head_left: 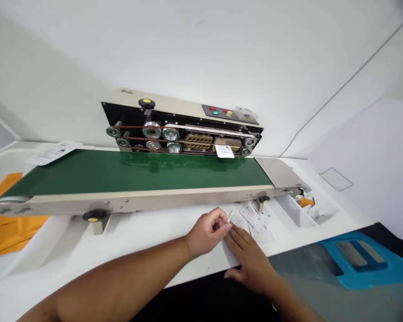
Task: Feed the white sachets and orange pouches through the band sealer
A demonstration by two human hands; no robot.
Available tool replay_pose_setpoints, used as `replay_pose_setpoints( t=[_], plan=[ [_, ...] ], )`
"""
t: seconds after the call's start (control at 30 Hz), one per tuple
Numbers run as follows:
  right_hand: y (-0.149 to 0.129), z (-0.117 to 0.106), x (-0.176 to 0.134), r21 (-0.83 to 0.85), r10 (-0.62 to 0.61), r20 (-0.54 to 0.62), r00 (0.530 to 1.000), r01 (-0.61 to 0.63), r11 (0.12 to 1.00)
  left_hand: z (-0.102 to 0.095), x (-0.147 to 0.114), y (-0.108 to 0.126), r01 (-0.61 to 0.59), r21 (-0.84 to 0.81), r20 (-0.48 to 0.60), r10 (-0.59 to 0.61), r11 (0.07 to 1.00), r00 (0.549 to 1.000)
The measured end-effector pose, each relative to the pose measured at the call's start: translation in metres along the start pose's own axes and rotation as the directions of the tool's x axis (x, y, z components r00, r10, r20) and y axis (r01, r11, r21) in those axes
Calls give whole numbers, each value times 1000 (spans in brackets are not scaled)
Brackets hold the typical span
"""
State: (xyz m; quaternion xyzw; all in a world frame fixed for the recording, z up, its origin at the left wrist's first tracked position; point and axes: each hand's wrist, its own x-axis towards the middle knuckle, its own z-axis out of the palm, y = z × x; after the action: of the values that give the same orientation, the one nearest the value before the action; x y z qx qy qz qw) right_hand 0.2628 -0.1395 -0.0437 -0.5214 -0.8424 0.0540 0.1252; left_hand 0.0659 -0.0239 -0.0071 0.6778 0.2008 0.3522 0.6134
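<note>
My left hand is closed in a pinch over the white table, thumb and forefinger together; what lies between them is hidden. Against its fingertips, my right hand reaches with fingers stretched out and thumb apart. Just beyond the fingers lie several small, flat, printed white packets, overlapping on the table. Behind them stands a band sealing machine with a green conveyor belt. One white printed packet hangs at the machine's right rollers.
A white printed sheet-like packet rests at the belt's left end. Orange pouches fill a white bin at left. A white tray with an orange item stands at right. Below the table edge is a blue-rimmed container. Black knobs jut from the conveyor's front.
</note>
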Motion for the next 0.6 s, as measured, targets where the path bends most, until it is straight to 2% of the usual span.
replay_pose_setpoints(
  t=[0.1,0.17,0.27,0.37,0.43,0.5,0.57,0.6],
  plan=[
    [-7,-2,-7,77,-209,-26,978,210,975,0,-2,-3,-32,63,40,30,998,999],
    [-11,-5,-12,110,-305,-103,947,316,942,-1,-3,-4,-72,118,81,63,990,995],
    [-17,-12,-14,149,-274,-293,916,327,933,-4,-5,-3,-199,205,180,163,958,970],
    [-22,-23,-8,300,-84,-488,869,257,918,-4,-6,0,-325,290,331,224,900,917],
    [-25,-29,0,454,117,-580,806,201,868,-2,-7,2,-364,357,401,211,860,891],
    [-27,-31,10,596,344,-615,710,133,792,1,-9,2,-360,423,403,183,832,897],
    [-26,-30,17,703,551,-574,606,19,711,4,-10,2,-302,456,340,150,837,928],
    [-24,-29,19,742,631,-527,570,-54,668,4,-10,2,-251,447,288,127,859,949]
  ],
)
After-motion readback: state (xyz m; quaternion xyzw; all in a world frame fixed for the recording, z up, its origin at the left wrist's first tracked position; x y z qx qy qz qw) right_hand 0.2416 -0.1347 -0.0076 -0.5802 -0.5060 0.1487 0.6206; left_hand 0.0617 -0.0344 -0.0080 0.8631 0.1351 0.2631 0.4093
